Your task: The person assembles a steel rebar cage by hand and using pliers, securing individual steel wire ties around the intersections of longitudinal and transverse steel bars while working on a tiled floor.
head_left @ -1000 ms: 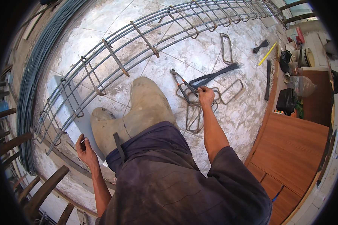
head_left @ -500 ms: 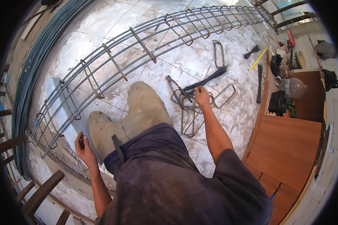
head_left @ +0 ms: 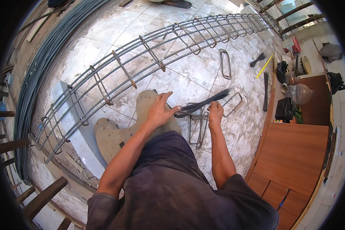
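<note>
**Hands on tie-wire bundle over stirrup pile**

Hands were both at the bundle of dark tie wires [head_left: 205, 105] when I checked the head view. I found the left hand [head_left: 160, 111] with thumb and fingers pinched on the near end of the bundle, just above the dusty grey boot [head_left: 142, 122]. The right hand [head_left: 215, 112] was curled shut around the same wires a little further along. The bundle lay at a slant between the two hands, its loose end fanning toward the upper right.

Directly beneath the hands I noted a pile of bent rebar stirrups [head_left: 198, 128] resting on the pale tiled floor [head_left: 180, 80]. One more stirrup [head_left: 234, 104] lay touching the pile on its right side, and a single rectangular stirrup [head_left: 225, 64] lay apart, further out.

A long rebar cage [head_left: 149, 57] ran in a curve across the floor beyond the boot, stirrups already spaced along its bars. A stack of straight rebar [head_left: 38, 76] lay along the left edge. On the right I recorded a yellow rod [head_left: 265, 66] and a wooden board [head_left: 295, 153].
</note>
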Available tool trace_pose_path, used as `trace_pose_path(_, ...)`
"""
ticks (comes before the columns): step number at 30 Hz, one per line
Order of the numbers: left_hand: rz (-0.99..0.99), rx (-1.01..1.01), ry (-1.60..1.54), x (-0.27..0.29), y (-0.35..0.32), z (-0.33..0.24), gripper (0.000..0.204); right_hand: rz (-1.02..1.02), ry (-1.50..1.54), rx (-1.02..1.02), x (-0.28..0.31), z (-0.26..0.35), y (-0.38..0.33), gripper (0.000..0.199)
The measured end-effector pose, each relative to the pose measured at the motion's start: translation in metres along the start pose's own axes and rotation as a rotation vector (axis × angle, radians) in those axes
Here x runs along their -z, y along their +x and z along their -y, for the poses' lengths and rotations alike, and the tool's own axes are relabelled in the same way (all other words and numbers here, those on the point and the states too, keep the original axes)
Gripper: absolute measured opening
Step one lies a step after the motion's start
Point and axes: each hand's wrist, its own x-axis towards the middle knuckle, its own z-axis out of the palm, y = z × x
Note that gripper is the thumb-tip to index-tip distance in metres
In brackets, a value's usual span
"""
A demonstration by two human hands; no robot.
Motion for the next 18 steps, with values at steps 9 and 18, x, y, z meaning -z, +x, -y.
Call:
trace_pose_path(9,0.592,0.363,-0.136,-0.108,0.093,0.004,0.129,0.15,0.02,0.094,0.043,0.068,-0.024,0.027)
trace_pose_path(18,0.891,0.29,-0.329,-0.121,0.101,-0.029,0.082,0.16,-0.038,0.166,0.01,0.159,-0.024,0.026)
